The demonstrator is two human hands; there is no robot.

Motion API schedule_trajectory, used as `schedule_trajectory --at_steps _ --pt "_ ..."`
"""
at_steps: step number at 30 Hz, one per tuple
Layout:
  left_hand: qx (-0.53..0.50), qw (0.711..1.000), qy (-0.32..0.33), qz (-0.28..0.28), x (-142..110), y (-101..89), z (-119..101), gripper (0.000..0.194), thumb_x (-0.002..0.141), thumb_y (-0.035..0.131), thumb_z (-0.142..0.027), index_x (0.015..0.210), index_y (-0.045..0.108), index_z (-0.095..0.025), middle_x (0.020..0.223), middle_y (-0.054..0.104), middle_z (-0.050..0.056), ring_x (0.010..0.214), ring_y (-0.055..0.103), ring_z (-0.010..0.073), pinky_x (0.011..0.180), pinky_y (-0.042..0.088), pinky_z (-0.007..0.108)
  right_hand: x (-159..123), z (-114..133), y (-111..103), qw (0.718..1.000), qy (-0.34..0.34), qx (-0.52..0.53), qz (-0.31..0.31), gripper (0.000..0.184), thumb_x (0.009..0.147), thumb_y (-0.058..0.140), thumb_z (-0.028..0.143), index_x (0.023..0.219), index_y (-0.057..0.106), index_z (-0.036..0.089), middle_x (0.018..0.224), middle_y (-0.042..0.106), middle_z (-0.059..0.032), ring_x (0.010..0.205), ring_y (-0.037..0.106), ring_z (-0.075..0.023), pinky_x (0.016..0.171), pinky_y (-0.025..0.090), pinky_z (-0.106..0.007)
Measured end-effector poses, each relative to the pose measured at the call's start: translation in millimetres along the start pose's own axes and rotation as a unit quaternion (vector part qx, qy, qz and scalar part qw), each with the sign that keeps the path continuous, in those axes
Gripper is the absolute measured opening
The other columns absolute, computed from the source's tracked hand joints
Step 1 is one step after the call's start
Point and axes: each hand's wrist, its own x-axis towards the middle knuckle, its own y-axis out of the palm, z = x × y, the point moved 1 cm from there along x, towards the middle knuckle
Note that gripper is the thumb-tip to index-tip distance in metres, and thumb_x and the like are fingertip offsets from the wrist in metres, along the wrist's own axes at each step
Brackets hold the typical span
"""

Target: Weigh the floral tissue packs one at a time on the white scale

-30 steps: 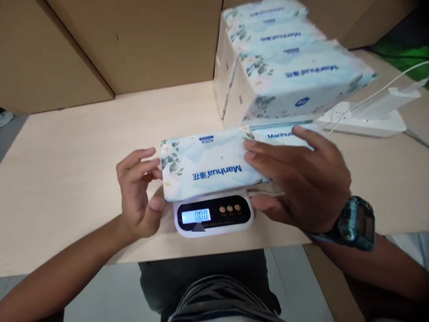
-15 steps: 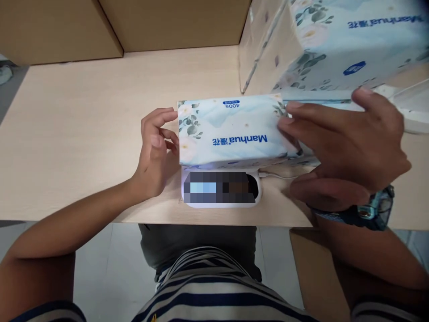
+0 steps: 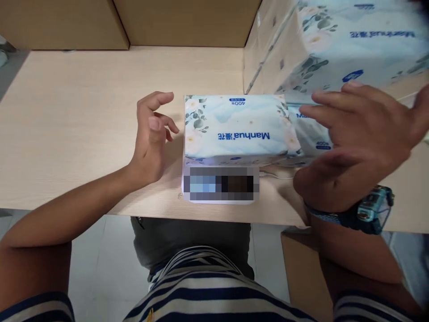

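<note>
A pack of tissues (image 3: 234, 123) with a flower print rests on a white device that looks like a small scale (image 3: 221, 201), whose front display is blurred over. To the pack's left, my left hand (image 3: 150, 138) is open with curved fingers, apart from it. My right hand (image 3: 365, 134) is open on the other side, fingers spread, holding nothing. Between the right hand and the first pack lies another tissue pack (image 3: 311, 134), partly hidden by that hand.
More tissue packs (image 3: 355, 49) are stacked at the back right. Brown cardboard boxes (image 3: 187, 22) stand along the back of the wooden table (image 3: 83, 112). A white cable (image 3: 276, 175) runs right from the device. Below the table's front edge is a cardboard piece (image 3: 301, 273).
My right hand has come off the tissue pack and moved right, its fingers spreading. My left hand has drawn slightly away to the left. The pack stays on the device.
</note>
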Motion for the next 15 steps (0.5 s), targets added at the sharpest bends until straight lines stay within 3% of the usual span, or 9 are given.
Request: schedule_trajectory --at_steps 3,6,8,10,12,15 --pt "-0.005 1.0 0.021 -0.011 4 -2.5 -2 0.065 0.106 0.026 -0.082 0.149 0.047 -0.037 0.146 0.062 0.006 0.084 0.066 0.0134 0.067 0.057 0.032 -4 6 1 0.997 -0.069 -0.003 -0.027 0.075 0.115 0.019 0.059 0.117 0.081 0.016 0.115 0.086 -0.0119 0.127 0.077 -0.041 0.118 0.033 -0.087" --pt "0.074 0.995 0.058 0.032 13 -11.9 -9 0.073 0.109 0.014 -0.077 0.146 0.052 -0.027 0.136 0.069 0.011 0.085 0.068 0.0154 0.067 0.054 0.034 -8 7 1 0.998 -0.06 0.006 -0.003 0.069 0.116 0.022 0.058 0.12 0.079 0.019 0.116 0.085 -0.0105 0.131 0.076 -0.0398 0.125 0.03 -0.083" --pt "0.186 0.972 0.131 0.051 21 -20.3 -14 0.078 0.111 0.007 -0.072 0.131 0.063 -0.02 0.115 0.076 0.011 0.084 0.068 0.0172 0.067 0.051 0.035 -9 7 -1 0.998 -0.047 0.006 0.028 0.064 0.117 0.024 0.055 0.12 0.079 0.021 0.117 0.085 -0.0088 0.132 0.075 -0.037 0.131 0.026 -0.077" --pt "0.282 0.936 0.205 0.05 29 -27.2 -15 0.078 0.113 0.004 -0.065 0.108 0.067 -0.019 0.092 0.076 0.009 0.077 0.066 0.0182 0.064 0.045 0.036 -10 8 -2 0.998 -0.047 -0.001 0.046 0.061 0.117 0.026 0.051 0.117 0.079 0.021 0.118 0.085 -0.009 0.129 0.077 -0.0343 0.132 0.03 -0.069" --pt "0.306 0.913 0.268 0.032 34 -31.3 -13 0.073 0.113 0.005 -0.06 0.091 0.063 -0.022 0.075 0.07 0.005 0.065 0.059 0.0172 0.058 0.038 0.035 -10 9 -3 0.997 -0.063 -0.011 0.036 0.065 0.118 0.023 0.049 0.112 0.08 0.018 0.116 0.086 -0.011 0.12 0.081 -0.0316 0.128 0.039 -0.061" --pt "0.28 0.913 0.293 0.055 35 -32.0 -9 0.064 0.115 0.013 -0.056 0.079 0.054 -0.023 0.06 0.059 0.0 0.052 0.049 0.0129 0.049 0.03 0.03 -9 10 -3 0.996 -0.076 -0.021 0.041 0.07 0.118 0.021 0.05 0.111 0.081 0.016 0.117 0.087 -0.0128 0.113 0.083 -0.0289 0.125 0.045 -0.055"
